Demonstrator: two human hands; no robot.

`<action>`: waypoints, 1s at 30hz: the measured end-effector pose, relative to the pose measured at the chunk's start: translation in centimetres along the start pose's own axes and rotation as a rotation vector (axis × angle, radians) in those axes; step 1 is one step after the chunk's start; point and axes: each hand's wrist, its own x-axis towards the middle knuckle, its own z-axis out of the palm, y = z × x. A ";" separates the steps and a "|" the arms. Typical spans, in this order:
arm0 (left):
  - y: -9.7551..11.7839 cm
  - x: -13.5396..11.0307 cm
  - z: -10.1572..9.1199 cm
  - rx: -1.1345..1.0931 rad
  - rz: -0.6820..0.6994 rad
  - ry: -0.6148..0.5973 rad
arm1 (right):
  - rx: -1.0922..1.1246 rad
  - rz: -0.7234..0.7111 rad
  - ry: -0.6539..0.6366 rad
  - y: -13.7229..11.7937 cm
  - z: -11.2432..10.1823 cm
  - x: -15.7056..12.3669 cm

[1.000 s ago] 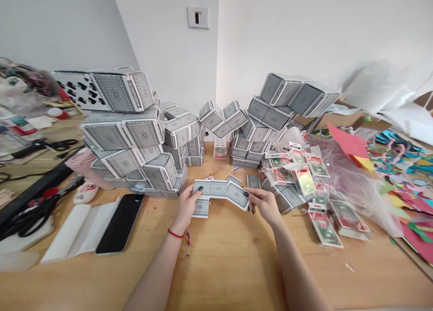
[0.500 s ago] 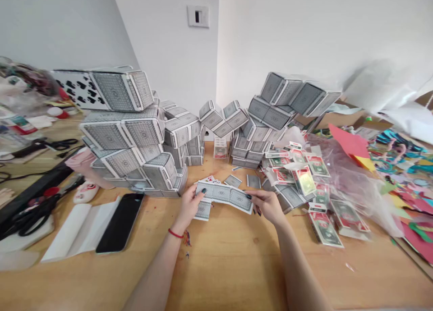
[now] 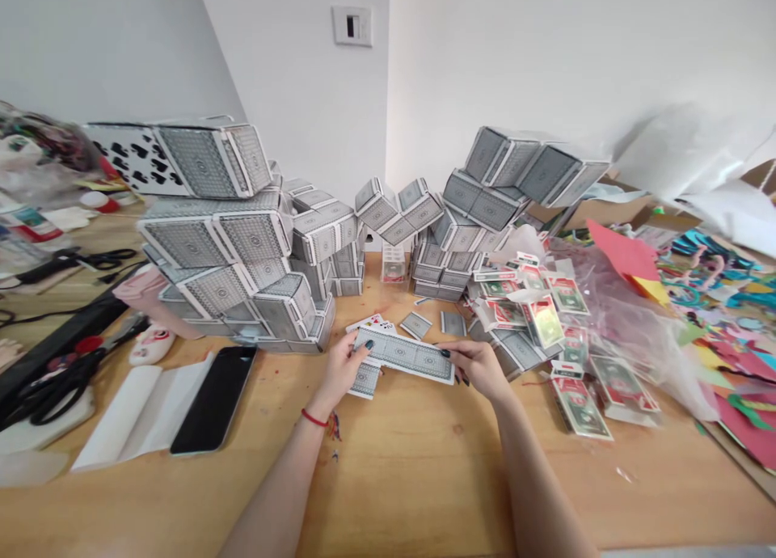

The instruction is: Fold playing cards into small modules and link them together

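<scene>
The left hand (image 3: 340, 369) and right hand (image 3: 482, 365) pinched opposite ends of a grey patterned strip of joined playing cards (image 3: 405, 353) above the wooden table (image 3: 412, 469). Stacked grey card cubes (image 3: 242, 243) stood far left.

A black phone (image 3: 213, 399) lay near the table's (image 3: 424, 477) left edge beside a folded white sheet (image 3: 141, 413) — scissors (image 3: 45, 388) further left. Packaged card decks (image 3: 575, 396) and coloured paper scraps (image 3: 727, 340) crowded the right edge — grey card boxes (image 3: 242, 243) stacked along the back.
</scene>
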 end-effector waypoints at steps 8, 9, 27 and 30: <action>0.0 -0.3 0.3 0.027 0.031 -0.014 | 0.053 0.011 0.010 0.6 0.5 0.2; 0.0 -0.3 0.4 0.031 0.034 -0.022 | 0.057 0.012 0.008 0.6 0.7 0.2; 0.6 -1.1 0.9 0.070 0.353 -0.052 | 0.238 -0.052 0.210 -0.5 2.4 0.6; 0.9 -1.5 0.9 0.167 0.475 -0.049 | 0.363 -0.018 0.140 -0.8 2.1 0.3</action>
